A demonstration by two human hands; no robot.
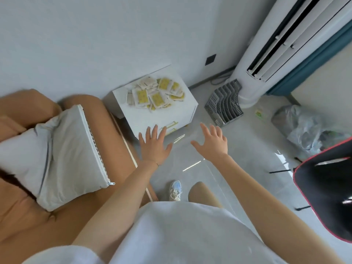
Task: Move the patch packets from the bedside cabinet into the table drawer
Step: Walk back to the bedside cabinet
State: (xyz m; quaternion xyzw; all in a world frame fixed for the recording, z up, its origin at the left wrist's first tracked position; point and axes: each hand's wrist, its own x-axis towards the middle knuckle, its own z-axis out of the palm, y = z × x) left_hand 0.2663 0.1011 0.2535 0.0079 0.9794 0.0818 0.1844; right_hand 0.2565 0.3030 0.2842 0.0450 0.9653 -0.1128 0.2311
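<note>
Your left hand [153, 147] is stretched forward, palm down, fingers spread wide and holding nothing, its fingertips overlapping the front edge of the bedside cabinet [144, 115]. The patch packets [155, 94] lie heaped toward the back edge of the cabinet top, the lower ones hidden. Your right hand [213, 142] hovers over the floor, likewise splayed and empty.
</note>
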